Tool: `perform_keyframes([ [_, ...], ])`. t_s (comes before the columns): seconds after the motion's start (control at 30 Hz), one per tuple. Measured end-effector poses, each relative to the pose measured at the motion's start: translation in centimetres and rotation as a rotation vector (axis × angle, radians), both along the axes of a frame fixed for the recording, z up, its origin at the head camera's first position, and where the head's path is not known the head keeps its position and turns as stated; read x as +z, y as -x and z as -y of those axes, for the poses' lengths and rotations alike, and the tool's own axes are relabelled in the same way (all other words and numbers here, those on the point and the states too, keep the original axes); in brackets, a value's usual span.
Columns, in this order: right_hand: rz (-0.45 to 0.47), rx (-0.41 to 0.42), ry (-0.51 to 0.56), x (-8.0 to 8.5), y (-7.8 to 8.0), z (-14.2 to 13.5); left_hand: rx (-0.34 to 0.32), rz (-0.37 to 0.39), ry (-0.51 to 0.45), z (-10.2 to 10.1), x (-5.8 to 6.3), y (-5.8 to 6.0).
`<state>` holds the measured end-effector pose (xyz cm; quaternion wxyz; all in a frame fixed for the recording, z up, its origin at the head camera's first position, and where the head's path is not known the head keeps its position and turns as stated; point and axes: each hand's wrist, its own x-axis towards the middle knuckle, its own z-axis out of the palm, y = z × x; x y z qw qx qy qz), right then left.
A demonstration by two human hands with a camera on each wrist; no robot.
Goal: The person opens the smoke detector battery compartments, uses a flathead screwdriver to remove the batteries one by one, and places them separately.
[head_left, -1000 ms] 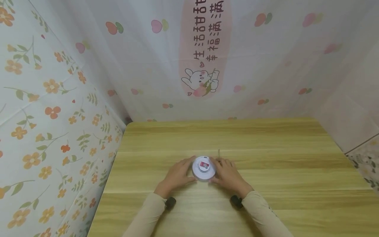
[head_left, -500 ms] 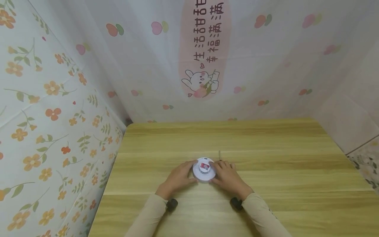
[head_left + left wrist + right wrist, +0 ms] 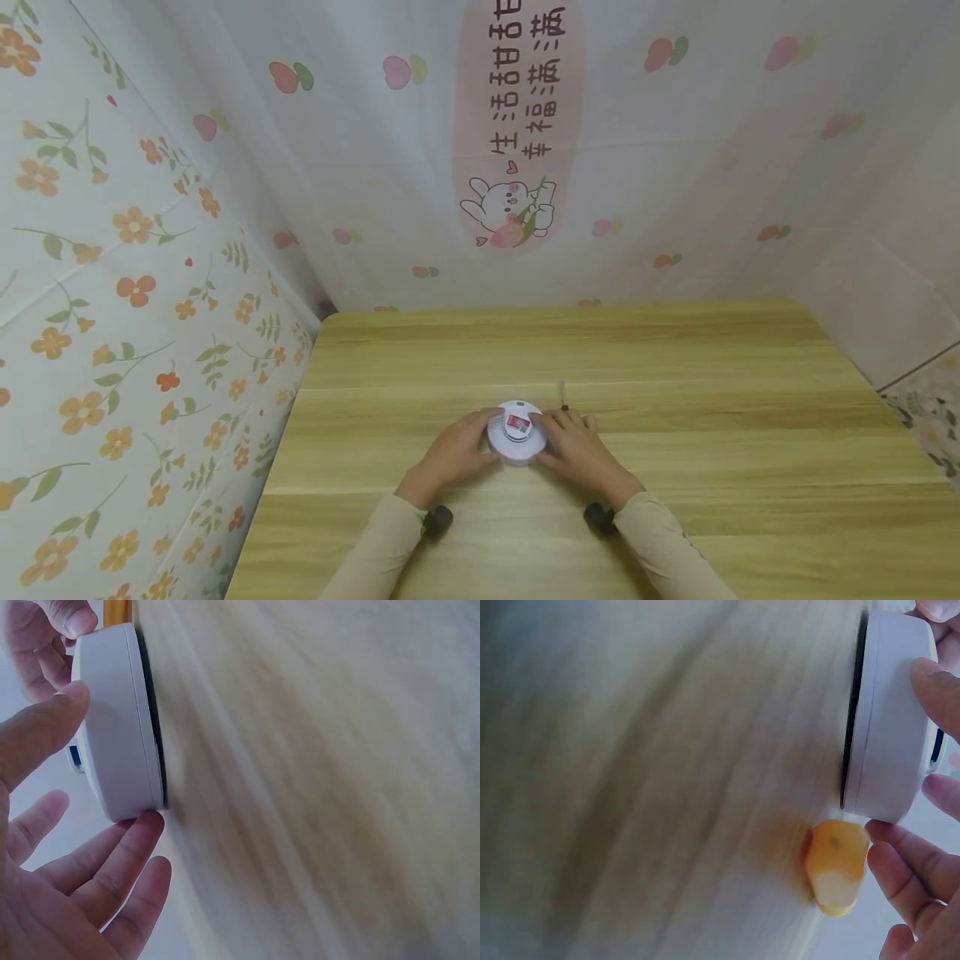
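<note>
A white round smoke detector point(image 3: 517, 451) with a red-and-white label on its raised centre sits on the wooden table, dark underside down. My left hand point(image 3: 454, 454) holds its left side, thumb near the front and fingertips at the far edge. From the right, my right hand point(image 3: 581, 450) grips the opposite side in the same way. Both thumbs touch the casing in the wrist views. Beside the right fingertips lies a tool with an orange handle point(image 3: 837, 864), apparently a screwdriver; its thin metal shaft point(image 3: 562, 393) points away behind the hand, which hides the handle in the head view.
The wood-grain table point(image 3: 675, 358) stretches out on all sides of the hands. A printed curtain point(image 3: 360, 167) hangs along its back edge and a floral cloth point(image 3: 150, 333) along its left. A black wrist camera point(image 3: 437, 521) sits under each forearm.
The thin metal shaft by the right hand has shifted slightly to the right, and its dark collar now shows. Both hands stay around the smoke detector with only slight finger movement.
</note>
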<state>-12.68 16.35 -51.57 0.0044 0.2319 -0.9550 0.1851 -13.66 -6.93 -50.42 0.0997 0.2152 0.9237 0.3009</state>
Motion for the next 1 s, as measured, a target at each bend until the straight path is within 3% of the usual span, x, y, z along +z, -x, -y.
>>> perform_keyframes([
  [0.33, 0.091, -0.022, 0.072, 0.3, -0.2, -0.1, 0.013, 0.006, -0.044, 0.3, 1.2, -0.1],
  [0.53, 0.098, -0.019, 0.134, 0.6, -0.5, 0.0, 0.019, 0.015, -0.063, 0.6, 1.6, -0.4],
  [0.77, 0.116, -0.021, 0.206, 0.8, -0.9, 0.2, 0.012, 0.035, -0.067, 0.9, 1.4, -0.9],
  [1.0, 0.14, -0.043, 0.239, 1.3, -1.0, 0.3, 0.011, -0.005, -0.054, 1.1, 1.3, -1.0],
])
